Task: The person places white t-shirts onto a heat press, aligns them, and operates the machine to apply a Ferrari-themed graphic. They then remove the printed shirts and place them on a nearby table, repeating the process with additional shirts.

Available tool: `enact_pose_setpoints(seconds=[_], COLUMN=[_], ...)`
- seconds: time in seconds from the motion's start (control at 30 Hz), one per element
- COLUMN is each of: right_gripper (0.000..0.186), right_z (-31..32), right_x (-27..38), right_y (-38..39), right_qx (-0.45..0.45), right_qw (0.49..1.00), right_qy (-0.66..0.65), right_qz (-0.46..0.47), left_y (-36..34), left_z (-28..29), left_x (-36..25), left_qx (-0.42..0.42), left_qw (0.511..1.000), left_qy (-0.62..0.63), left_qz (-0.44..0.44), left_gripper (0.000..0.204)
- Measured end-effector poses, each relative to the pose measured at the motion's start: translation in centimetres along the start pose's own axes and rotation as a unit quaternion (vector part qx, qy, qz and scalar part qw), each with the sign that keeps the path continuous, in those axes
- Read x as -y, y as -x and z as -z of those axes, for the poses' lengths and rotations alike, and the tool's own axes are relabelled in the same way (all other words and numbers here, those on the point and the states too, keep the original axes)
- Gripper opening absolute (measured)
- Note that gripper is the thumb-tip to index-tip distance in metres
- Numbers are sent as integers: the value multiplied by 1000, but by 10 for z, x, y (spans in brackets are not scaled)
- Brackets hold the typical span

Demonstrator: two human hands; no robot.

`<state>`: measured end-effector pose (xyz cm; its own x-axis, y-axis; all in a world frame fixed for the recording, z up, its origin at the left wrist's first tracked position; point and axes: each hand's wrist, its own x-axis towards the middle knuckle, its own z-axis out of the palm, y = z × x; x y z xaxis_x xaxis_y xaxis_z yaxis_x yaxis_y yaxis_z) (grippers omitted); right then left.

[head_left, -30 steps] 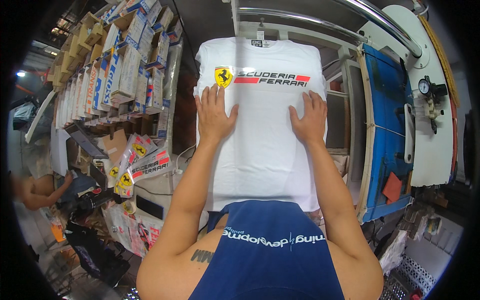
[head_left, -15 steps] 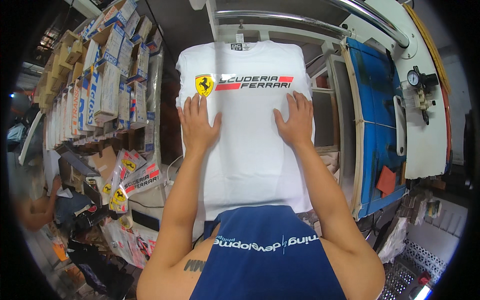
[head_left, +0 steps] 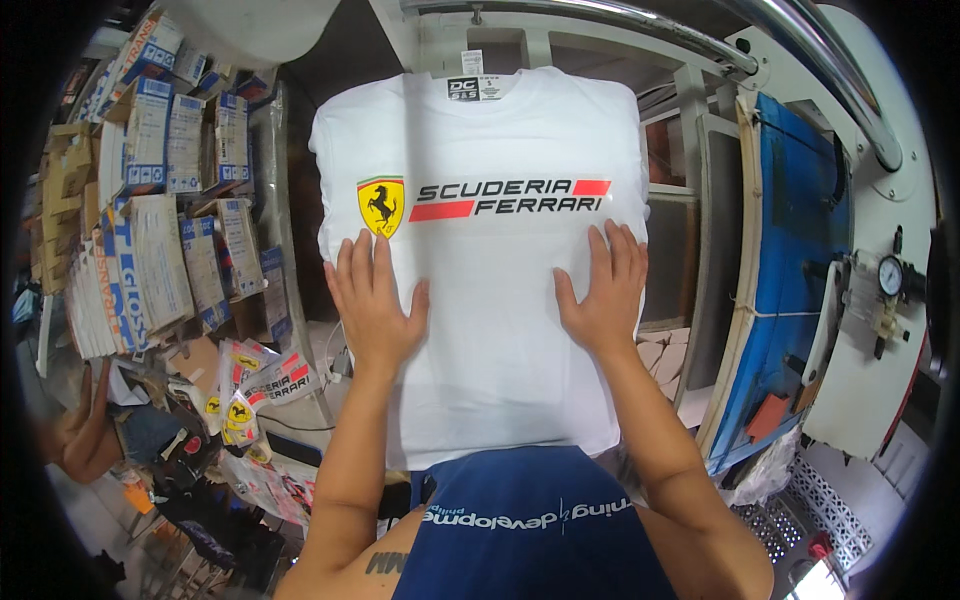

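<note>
A white T-shirt (head_left: 490, 330) lies spread flat in front of me, its neck end away from me. Across its chest runs a printed transfer (head_left: 508, 198): a yellow shield with a black horse at the left, then black lettering with red bars, on film with a faint sheen. My left hand (head_left: 374, 308) rests flat on the shirt just below the shield, fingertips at its lower tip, thumb apart. Under the lettering's right end my right hand (head_left: 608, 300) lies flat, fingers spread. Neither hand grips anything. Whatever supports the shirt is hidden beneath it.
Cardboard boxes (head_left: 150, 260) stack up at left, above loose printed transfers (head_left: 255, 390). Another person's arm (head_left: 85, 435) shows at far left. Beyond the shirt runs a chrome bar (head_left: 600, 18). At right stand a blue panel (head_left: 790, 240) and a pressure gauge (head_left: 890, 275).
My view has shifted and turned slightly, so the shirt looks larger and the print sits lower in the picture. Both hands stay flat on the shirt, close to the print's lower edge.
</note>
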<state>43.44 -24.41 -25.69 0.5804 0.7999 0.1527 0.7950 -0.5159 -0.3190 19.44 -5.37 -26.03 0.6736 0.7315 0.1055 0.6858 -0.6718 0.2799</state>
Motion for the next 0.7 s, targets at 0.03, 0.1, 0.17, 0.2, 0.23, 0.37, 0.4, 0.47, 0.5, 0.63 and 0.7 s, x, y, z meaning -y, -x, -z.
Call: enact_pose_setpoints(seconds=[0.03,0.1,0.17,0.2,0.23,0.37,0.4,0.47,0.5,0.63,0.7], right_gripper=[68,69,70,71,72,72,72,72,72,71,71], right_z=[0,-1,-2,-3,-3,-3,-3,-3,-3,-4,-4], right_x=[-1,-2,-3,-4,-5,-5,-5,-4,-4,-5,-5], right_y=[0,0,0,0,0,0,0,0,0,2,2], right_qx=[7,16,16,13,16,19,18,16,15,11,7], right_qw=[1000,1000,1000,1000,1000,1000,1000,1000,1000,1000,1000], right_qy=[4,8,9,10,11,9,8,7,7,4,2], right_qz=[0,-3,1,2,1,2,3,3,3,2,4], left_y=[0,-1,0,0,0,-1,-1,-1,-1,1,1], left_z=[-1,-2,-3,-3,-3,-3,-2,-2,-3,-5,-4], left_x=[0,1,2,2,2,2,1,1,2,4,3], left_qx=[-3,-2,1,4,7,7,4,-2,1,0,-1], left_qw=[1000,1000,1000,1000,1000,1000,1000,1000,1000,1000,1000], left_qy=[5,2,1,2,5,0,-2,-7,-6,0,1], left_qz=[-2,-1,-3,-4,-3,-5,-6,-7,-9,-11,-11], left_gripper=[74,75,76,76,76,77,77,76,76,76,76])
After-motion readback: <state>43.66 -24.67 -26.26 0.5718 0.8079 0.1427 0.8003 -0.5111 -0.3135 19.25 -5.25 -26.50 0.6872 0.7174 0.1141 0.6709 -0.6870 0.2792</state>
